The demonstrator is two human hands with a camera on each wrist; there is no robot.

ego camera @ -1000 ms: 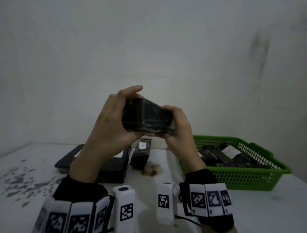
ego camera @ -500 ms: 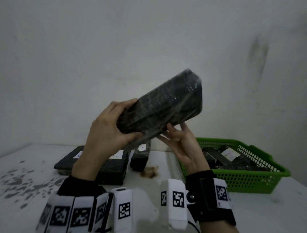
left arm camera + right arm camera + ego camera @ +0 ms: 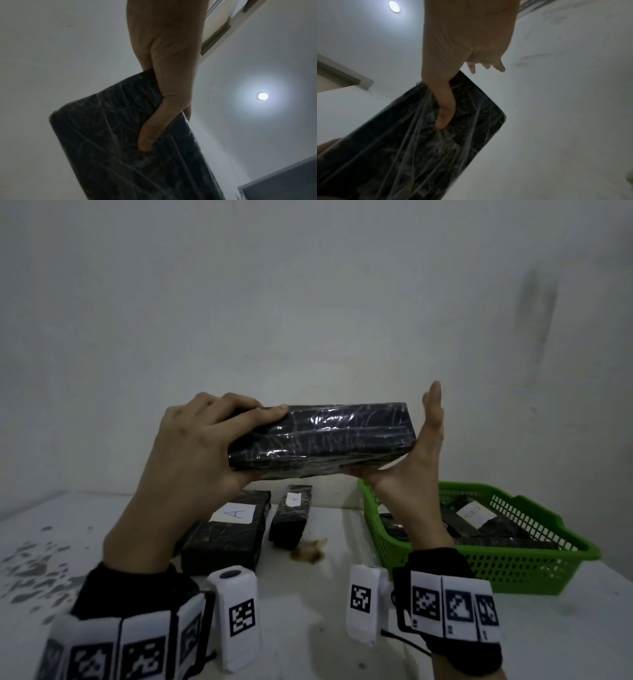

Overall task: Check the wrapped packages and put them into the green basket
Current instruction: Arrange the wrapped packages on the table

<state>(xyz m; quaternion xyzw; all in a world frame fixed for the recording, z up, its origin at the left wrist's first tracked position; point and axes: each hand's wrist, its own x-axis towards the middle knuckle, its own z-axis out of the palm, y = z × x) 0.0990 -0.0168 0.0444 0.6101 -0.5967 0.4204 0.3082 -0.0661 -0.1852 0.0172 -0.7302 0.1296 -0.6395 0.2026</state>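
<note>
Head view, nearest first: 2 wrists w/ black cuffs and white marker bands, 1 white camera pod on each. Above them, 1 black film-wrapped package [image 3: 320, 436] was held up at chest height, lying roughly level, long side toward the camera, well clear of the table [image 3: 68, 542]. Left hand [image 3: 195, 450] gripped its left end, thumb across the top face and fingers curled behind and under. Right hand [image 3: 416, 460] was at the right end, fingers straight and pointing up beside the end face, thumb tucked underneath; not curled round it. Left wrist view showed the left thumb [image 3: 154, 129] pressed flat on the wrapped face of the package [image 3: 120, 155]. Right wrist view showed the right thumb [image 3: 444, 112] pushing into the wrinkled film of the package [image 3: 419, 142], w/ the other fingers [image 3: 498, 66] splayed past the edge. Further back on the white table lay 2 more wrapped packages side by side, just apart: a wide one w/ a white label marked "A" [image 3: 233, 529] and a narrower one [image 3: 291, 515] w/ a small white label, a brown stain [image 3: 308, 553] just in front of it. Right of those sat 1 green basket [image 3: 513, 570], holding several dark packages; count unclear, 1 white label visible. Grey speckles marked the table at far left. Bare wall behind.
</note>
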